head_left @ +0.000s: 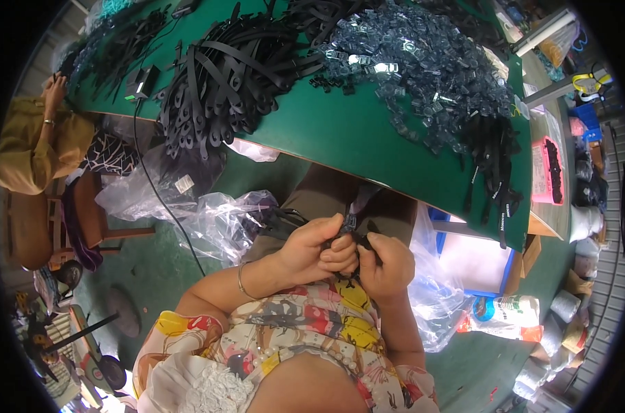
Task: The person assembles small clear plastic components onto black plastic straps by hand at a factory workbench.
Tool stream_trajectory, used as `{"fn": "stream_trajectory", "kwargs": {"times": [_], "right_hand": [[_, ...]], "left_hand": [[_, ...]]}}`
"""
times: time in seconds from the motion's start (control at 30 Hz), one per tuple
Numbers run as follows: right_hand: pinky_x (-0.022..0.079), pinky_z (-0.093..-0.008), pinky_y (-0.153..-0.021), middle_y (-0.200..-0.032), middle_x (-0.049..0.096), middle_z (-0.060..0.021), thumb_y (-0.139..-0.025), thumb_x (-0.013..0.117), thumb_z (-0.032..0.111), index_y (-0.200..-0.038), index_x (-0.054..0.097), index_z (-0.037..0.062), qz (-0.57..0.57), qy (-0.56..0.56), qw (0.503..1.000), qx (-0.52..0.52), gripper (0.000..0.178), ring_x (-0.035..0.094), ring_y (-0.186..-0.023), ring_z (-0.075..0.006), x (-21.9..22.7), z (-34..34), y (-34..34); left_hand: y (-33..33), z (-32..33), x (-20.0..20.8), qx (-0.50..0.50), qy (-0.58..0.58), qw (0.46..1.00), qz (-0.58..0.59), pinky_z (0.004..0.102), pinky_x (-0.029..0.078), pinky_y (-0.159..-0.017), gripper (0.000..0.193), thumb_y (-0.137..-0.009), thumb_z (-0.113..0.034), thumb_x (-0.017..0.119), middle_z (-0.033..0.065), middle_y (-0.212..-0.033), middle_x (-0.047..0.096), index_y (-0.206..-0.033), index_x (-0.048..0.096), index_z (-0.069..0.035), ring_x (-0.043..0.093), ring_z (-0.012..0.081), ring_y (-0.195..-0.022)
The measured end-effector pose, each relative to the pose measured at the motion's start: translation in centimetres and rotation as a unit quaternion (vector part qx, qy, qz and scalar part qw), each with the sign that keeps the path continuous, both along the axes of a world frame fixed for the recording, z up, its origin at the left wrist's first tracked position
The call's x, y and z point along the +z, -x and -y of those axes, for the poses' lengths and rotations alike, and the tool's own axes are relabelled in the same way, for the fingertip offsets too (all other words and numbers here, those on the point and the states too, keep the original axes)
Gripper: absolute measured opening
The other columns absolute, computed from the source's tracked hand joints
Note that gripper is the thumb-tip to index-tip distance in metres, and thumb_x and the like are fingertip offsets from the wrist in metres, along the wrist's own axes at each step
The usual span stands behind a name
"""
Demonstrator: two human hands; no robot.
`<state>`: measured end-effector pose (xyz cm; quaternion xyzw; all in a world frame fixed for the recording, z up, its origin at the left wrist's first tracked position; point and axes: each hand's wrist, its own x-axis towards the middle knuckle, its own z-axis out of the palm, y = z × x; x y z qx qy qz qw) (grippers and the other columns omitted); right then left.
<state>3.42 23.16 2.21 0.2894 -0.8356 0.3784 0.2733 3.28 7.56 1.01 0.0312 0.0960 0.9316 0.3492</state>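
Close together over my lap, both hands are closed around small dark parts. My left hand [319,249] has its fingers curled about a clear grey-blue plastic buckle [351,221], which pokes up past the fingertips. Thumb against forefinger, my right hand [389,268] pinches a black strap [361,239] right beside the buckle. The fingers hide most of both pieces, so I cannot tell whether the strap passes through the buckle. More black straps [281,221] lie across my lap to the left of my left hand.
On the green table [312,138] ahead lie a heap of black straps [219,76], a large pile of clear buckles [422,65] and finished-looking straps [495,172] hanging over the right edge. A cable [162,189] drops left. Plastic bags [223,217] surround my legs. Another person [44,148] sits far left.
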Motion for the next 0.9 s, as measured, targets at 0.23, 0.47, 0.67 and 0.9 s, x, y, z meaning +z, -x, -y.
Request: {"fn": "stream_trajectory", "kwargs": {"times": [0.23, 0.47, 0.67, 0.9], "right_hand": [[0.049, -0.0326, -0.061, -0.08, 0.062, -0.0124, -0.069, 0.067, 0.002, -0.09, 0.056, 0.0016, 0.002, 0.019, 0.999, -0.037, 0.023, 0.061, -0.067, -0.0275, 0.1, 0.4, 0.1], [0.048, -0.0307, -0.049, -0.072, 0.06, -0.013, -0.068, 0.069, -0.001, -0.09, 0.054, -0.002, -0.028, 0.004, 0.999, -0.036, 0.027, 0.06, -0.058, -0.0244, 0.3, 0.5, 0.5], [0.048, -0.027, -0.055, -0.08, 0.058, -0.0134, -0.071, 0.065, 0.0, -0.09, 0.054, -0.0002, 0.13, 0.09, 0.987, -0.021, 0.022, 0.059, -0.063, -0.0223, 0.0, 0.2, 0.3], [0.038, -0.0266, -0.067, -0.097, 0.046, -0.0096, -0.074, 0.051, -0.005, -0.082, 0.053, 0.0014, 0.252, 0.147, 0.951, 0.099, 0.01, 0.045, -0.08, -0.0152, 0.2, -0.4, 1.3]], "left_hand": [[-0.3, -0.3, -0.1, -0.021, 0.028, 0.999, 0.009, 0.0258, 0.033, -0.057, 0.041, -0.096, -0.037, 0.029, -0.0026, -0.052, 0.037, -0.068, 0.042, -0.008, 0.033, 0.0086, -0.044], [-0.2, -0.4, 0.0, -0.024, -0.01, 0.999, 0.033, 0.0251, 0.033, -0.056, 0.041, -0.095, -0.037, 0.031, -0.002, -0.052, 0.038, -0.069, 0.043, -0.008, 0.033, 0.0089, -0.045], [0.4, 0.0, 1.5, 0.006, 0.143, 0.99, -0.011, 0.0215, 0.032, -0.051, 0.032, -0.093, -0.03, 0.041, -0.0001, -0.057, 0.042, -0.077, 0.049, -0.004, 0.035, 0.0081, -0.049], [0.8, 1.3, 2.4, 0.122, 0.517, 0.787, -0.314, 0.0207, 0.032, -0.048, 0.015, -0.087, -0.016, 0.053, -0.0023, -0.063, 0.048, -0.088, 0.055, -0.001, 0.04, 0.0039, -0.056]]}}
